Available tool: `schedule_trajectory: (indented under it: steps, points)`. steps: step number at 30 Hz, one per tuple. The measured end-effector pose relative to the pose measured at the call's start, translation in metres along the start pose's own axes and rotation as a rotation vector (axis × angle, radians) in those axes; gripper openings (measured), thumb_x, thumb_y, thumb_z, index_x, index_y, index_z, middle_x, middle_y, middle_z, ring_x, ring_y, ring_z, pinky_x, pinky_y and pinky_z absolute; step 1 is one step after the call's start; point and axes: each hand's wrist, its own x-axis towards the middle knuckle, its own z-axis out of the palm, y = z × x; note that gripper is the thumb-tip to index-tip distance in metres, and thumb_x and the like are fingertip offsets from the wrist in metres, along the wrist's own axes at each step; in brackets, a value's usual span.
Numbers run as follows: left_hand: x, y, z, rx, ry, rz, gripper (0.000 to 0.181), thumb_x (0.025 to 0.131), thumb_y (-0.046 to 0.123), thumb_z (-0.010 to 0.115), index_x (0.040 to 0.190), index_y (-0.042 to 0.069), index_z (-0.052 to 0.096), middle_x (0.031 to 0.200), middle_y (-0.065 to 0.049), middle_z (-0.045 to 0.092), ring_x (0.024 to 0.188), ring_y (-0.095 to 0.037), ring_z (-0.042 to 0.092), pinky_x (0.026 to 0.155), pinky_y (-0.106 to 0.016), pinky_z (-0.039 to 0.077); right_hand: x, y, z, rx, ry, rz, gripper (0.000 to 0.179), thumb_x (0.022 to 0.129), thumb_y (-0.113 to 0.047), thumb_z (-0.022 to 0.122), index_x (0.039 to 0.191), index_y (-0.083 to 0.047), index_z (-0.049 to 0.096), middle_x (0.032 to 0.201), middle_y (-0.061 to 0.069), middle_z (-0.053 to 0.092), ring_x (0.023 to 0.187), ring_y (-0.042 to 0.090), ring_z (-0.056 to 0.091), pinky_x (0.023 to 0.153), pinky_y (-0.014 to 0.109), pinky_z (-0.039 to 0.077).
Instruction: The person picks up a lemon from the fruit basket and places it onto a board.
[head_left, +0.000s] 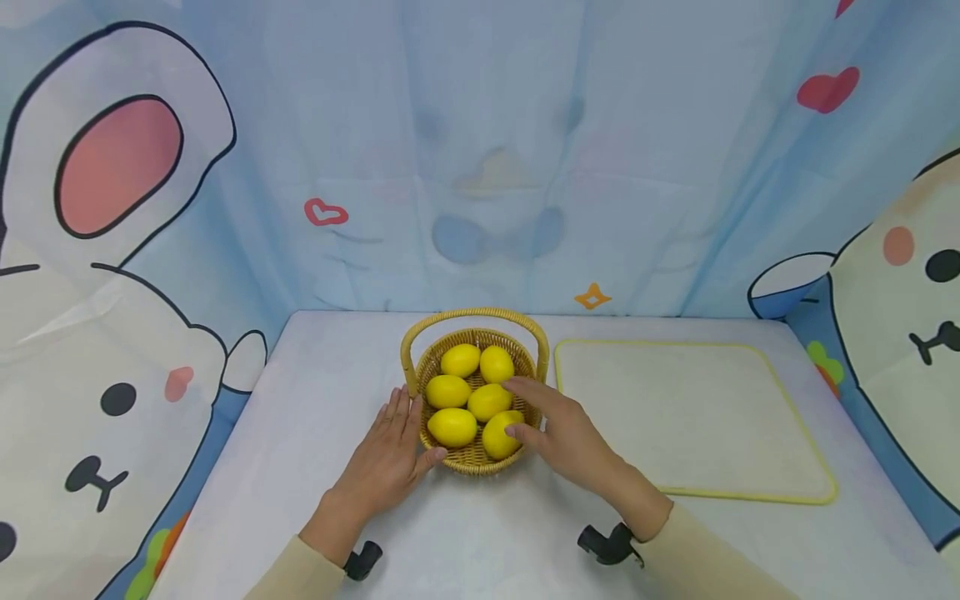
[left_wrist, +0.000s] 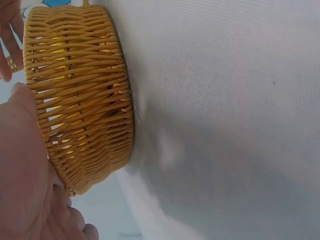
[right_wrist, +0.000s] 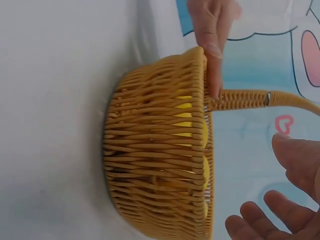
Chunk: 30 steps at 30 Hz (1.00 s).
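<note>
A round wicker basket (head_left: 472,468) with an arched handle (head_left: 475,313) stands on the table, holding several yellow lemons (head_left: 452,427). Against its left side rests my left hand (head_left: 382,467), fingers straight and thumb at the front rim. The left wrist view shows that thumb (left_wrist: 22,97) right at the rim. My right hand (head_left: 573,433) hovers over the basket's right side, its thumb overlapping the front right lemon (head_left: 498,437) in the head view. In the right wrist view its fingers (right_wrist: 287,210) are spread apart above the rim, with nothing between them and the thumb.
To the right of the basket lies a flat white board (head_left: 690,417) with a yellow edge. The white table (head_left: 480,542) ends at the back against a blue cartoon curtain (head_left: 637,167), which also hangs at both sides.
</note>
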Motion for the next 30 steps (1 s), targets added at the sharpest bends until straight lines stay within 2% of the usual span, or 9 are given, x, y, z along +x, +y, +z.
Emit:
schedule_trajectory:
  steps: [5,10,14,22,27,30]
  points:
    - [0.001,-0.001,0.001,-0.008,-0.005,-0.006,0.093,0.108,0.065,0.037,0.167,-0.003,0.016,0.175,-0.025,0.003,0.164,-0.036,0.003,0.133,-0.052,0.015,0.018,0.0,0.001,0.171,-0.051,0.072,0.061,0.099,-0.013,0.076,0.155,-0.012,0.053,0.164,0.016,0.046,0.15,0.038,0.046,0.116,0.056,0.046]
    - [0.002,-0.002,0.001,-0.017,-0.008,-0.008,0.094,0.108,0.067,0.036,0.167,-0.003,0.015,0.175,-0.024,0.003,0.165,-0.035,0.003,0.133,-0.052,0.015,0.03,0.001,0.008,0.281,-0.08,0.132,0.062,0.099,-0.012,0.076,0.156,-0.015,0.052,0.165,0.012,0.045,0.149,0.038,0.047,0.116,0.055,0.047]
    - [0.002,-0.003,0.001,-0.012,-0.008,-0.014,0.094,0.107,0.067,0.035,0.167,-0.002,0.015,0.175,-0.024,0.003,0.165,-0.035,0.003,0.133,-0.051,0.015,0.039,0.002,0.014,0.291,-0.085,0.165,0.061,0.099,-0.014,0.076,0.155,-0.018,0.053,0.164,0.008,0.047,0.148,0.04,0.047,0.116,0.061,0.045]
    - [0.001,-0.003,0.001,-0.039,-0.028,-0.023,0.095,0.107,0.068,0.036,0.168,-0.002,0.014,0.175,-0.023,0.003,0.165,-0.035,0.003,0.133,-0.051,0.015,0.053,0.01,0.028,0.311,-0.103,0.217,0.063,0.098,-0.012,0.076,0.157,-0.016,0.052,0.166,0.009,0.043,0.156,0.039,0.034,0.123,0.066,0.033]
    - [0.003,-0.003,0.002,-0.034,-0.034,-0.027,0.095,0.106,0.07,0.034,0.168,0.0,0.014,0.176,-0.022,0.003,0.165,-0.034,0.003,0.133,-0.051,0.014,0.058,0.012,0.029,0.275,-0.107,0.191,0.061,0.098,-0.012,0.076,0.155,-0.016,0.054,0.167,0.012,0.042,0.157,0.039,0.034,0.124,0.066,0.031]
    - [0.003,-0.003,0.001,-0.025,-0.033,-0.022,0.096,0.106,0.07,0.033,0.168,0.0,0.014,0.176,-0.022,0.003,0.165,-0.033,0.003,0.133,-0.051,0.014,0.066,0.01,0.028,0.274,-0.122,0.173,0.06,0.099,-0.013,0.075,0.155,-0.018,0.055,0.168,0.013,0.04,0.156,0.039,0.036,0.123,0.064,0.034]
